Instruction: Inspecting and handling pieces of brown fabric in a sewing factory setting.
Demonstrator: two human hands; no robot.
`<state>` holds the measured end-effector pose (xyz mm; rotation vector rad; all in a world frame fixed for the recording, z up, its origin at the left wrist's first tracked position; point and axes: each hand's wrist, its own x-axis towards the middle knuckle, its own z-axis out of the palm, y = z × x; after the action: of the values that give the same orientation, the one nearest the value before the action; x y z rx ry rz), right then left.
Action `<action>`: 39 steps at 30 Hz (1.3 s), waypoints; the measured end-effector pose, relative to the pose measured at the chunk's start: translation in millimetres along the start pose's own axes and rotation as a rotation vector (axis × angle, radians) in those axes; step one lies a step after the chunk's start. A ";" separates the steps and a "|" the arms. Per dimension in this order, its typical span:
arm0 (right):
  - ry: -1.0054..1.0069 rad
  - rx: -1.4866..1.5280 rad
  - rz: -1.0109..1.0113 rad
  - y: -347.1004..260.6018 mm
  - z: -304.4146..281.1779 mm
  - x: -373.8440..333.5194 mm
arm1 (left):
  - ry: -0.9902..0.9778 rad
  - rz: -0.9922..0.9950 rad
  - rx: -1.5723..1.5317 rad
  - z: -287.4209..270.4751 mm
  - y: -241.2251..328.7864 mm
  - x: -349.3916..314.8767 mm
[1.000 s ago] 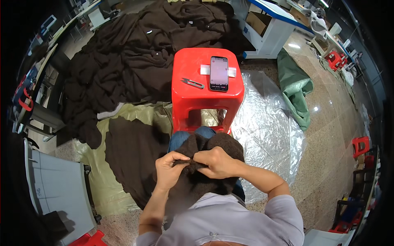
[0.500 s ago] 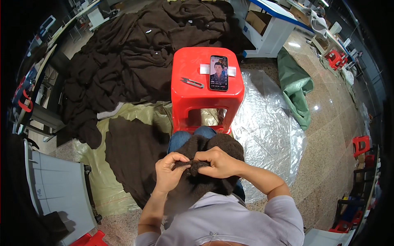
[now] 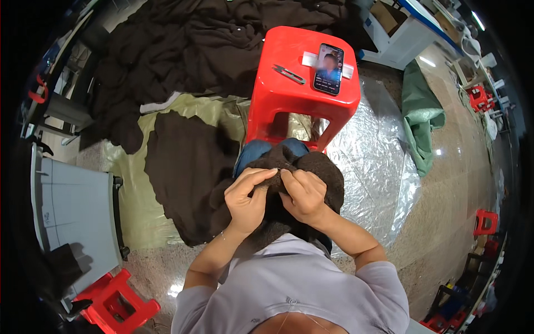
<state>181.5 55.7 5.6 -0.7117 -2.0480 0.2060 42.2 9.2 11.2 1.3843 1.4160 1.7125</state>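
Dark brown knitted fabric [image 3: 328, 172] lies bunched over my lap, and both my hands pinch it above my knees. My left hand [image 3: 247, 197] grips a fold between thumb and fingers. Close beside it, my right hand [image 3: 305, 195] holds the same fabric, its fingers curled and its tips near the left ones. Whatever fine detail sits between the fingertips is too small to make out. In front of my knees stands a red plastic stool [image 3: 303, 92]. Thread snips [image 3: 289, 74] and a lit phone [image 3: 329, 69] rest on its seat, the phone over a white strip.
A large heap of brown fabric [image 3: 183, 50] covers the floor ahead. Yellowish plastic sheeting [image 3: 133, 217] and clear sheeting [image 3: 372, 133] lie under and beside it. A green sack [image 3: 423, 117] is at the right. A grey panel [image 3: 78, 206] and another red stool [image 3: 119, 303] stand at the left.
My view has tilted, so the stool and phone appear higher and farther right. My hands still grip the fabric; the right hand has turned more upright, with its fingertips closer to the left's.
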 end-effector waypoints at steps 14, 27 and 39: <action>-0.283 0.446 0.596 68.1 -41.6 -17.2 | 0.088 -0.802 -0.646 -81.7 -17.0 17.4; -0.585 0.576 0.254 16.5 -25.2 28.8 | -0.397 -0.521 -0.081 -36.2 -1.7 7.7; -0.303 0.355 0.032 -1.5 -18.7 28.0 | -0.070 -0.338 -0.282 -14.5 -1.3 -5.2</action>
<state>184.9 67.7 36.9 -0.5143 -2.2028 0.7141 30.4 -0.7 9.0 0.9812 1.2323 1.5542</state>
